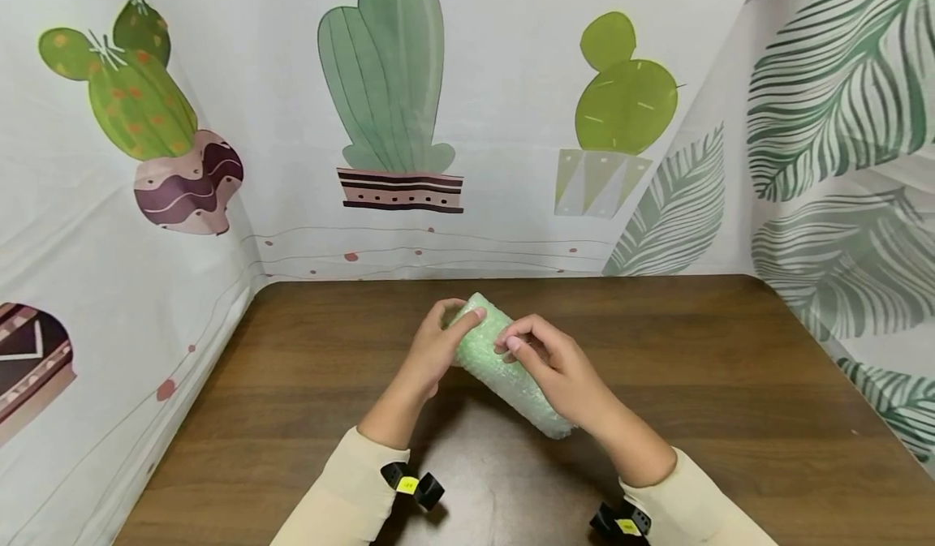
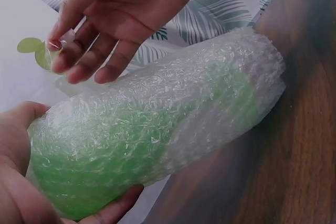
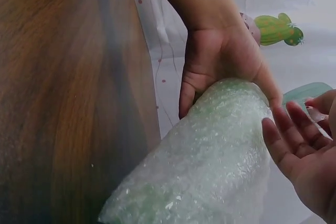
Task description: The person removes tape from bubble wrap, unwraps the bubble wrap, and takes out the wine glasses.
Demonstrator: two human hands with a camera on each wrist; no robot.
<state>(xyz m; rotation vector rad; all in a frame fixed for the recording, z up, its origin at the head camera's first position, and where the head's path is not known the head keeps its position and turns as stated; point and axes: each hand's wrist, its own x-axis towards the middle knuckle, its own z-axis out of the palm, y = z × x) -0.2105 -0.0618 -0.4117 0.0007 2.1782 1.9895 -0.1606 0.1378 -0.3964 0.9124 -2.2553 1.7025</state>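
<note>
A long, rounded green object in bubble wrap is held up at a slant above the table. My left hand grips its upper end, the thumb on the near side and fingers round the far side, as the right wrist view also shows the left hand. Over the middle of the roll is my right hand. Its thumb and forefinger pinch a small clear piece of tape, while the other fingers hang loosely bent beside the wrap. What lies inside the bubble wrap cannot be made out beyond its green colour.
Below the hands lies a brown wooden table. A white cloth printed with cacti hangs behind and to the left, and leaf-patterned cloth hangs on the right. Black wrist cameras sit on both cream sleeves.
</note>
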